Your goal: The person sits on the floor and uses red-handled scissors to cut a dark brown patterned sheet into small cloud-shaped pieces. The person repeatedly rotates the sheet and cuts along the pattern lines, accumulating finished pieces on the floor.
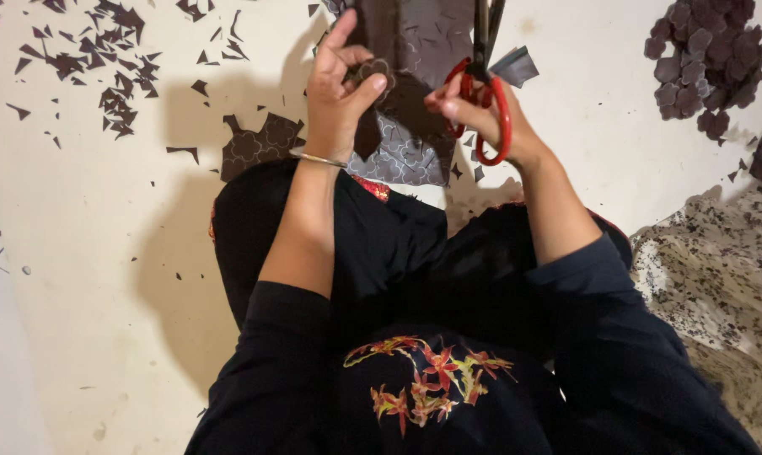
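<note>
Left hand (337, 93) raised, fingers pinched closed on dark patterned fabric sheet (402, 101); right hand (474, 109) just beside, fingers gripping red-handled metal scissors (485, 76), blades pointing away.

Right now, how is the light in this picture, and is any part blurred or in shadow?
Head view: light is soft and even on the pale floor; the body casts a dim shadow left of the lap. The left hand, right hand and red scissors look sharp; the dark clothing loses detail.
</note>
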Demonstrator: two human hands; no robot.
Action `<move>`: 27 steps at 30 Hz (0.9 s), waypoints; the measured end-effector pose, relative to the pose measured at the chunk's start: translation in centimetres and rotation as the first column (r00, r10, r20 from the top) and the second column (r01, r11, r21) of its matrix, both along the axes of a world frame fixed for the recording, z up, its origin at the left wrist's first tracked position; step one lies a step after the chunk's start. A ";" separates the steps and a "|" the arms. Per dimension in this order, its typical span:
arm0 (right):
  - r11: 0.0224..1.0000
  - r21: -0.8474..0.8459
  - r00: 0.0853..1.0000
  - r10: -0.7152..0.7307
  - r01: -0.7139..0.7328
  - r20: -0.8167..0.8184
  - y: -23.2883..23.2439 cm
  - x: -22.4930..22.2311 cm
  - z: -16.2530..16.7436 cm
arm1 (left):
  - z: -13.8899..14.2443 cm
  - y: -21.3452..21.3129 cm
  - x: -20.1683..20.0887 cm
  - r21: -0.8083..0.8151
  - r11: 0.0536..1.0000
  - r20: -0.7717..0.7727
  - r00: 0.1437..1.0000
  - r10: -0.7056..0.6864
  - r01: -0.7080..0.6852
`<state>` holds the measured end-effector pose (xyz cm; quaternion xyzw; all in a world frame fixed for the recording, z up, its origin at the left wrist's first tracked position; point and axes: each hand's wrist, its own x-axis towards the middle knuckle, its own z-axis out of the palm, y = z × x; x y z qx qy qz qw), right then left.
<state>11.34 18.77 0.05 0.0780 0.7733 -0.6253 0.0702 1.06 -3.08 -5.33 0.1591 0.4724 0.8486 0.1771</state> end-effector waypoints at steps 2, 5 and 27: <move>0.998 -0.059 1.000 -0.011 0.011 -0.002 -0.7 0.3 -0.4 | -0.1 0.7 1.0 -0.133 0.988 -0.031 0.997 0.068 -0.071; 0.980 -0.195 0.997 -0.060 0.050 -0.044 -1.8 1.5 -0.7 | 0.4 1.7 4.1 -0.254 0.962 -0.055 0.995 0.086 -0.097; 0.919 -0.349 0.910 -0.293 0.183 -0.293 -7.5 18.4 6.3 | 10.3 -2.0 17.2 -0.016 0.980 0.306 0.934 -0.184 0.199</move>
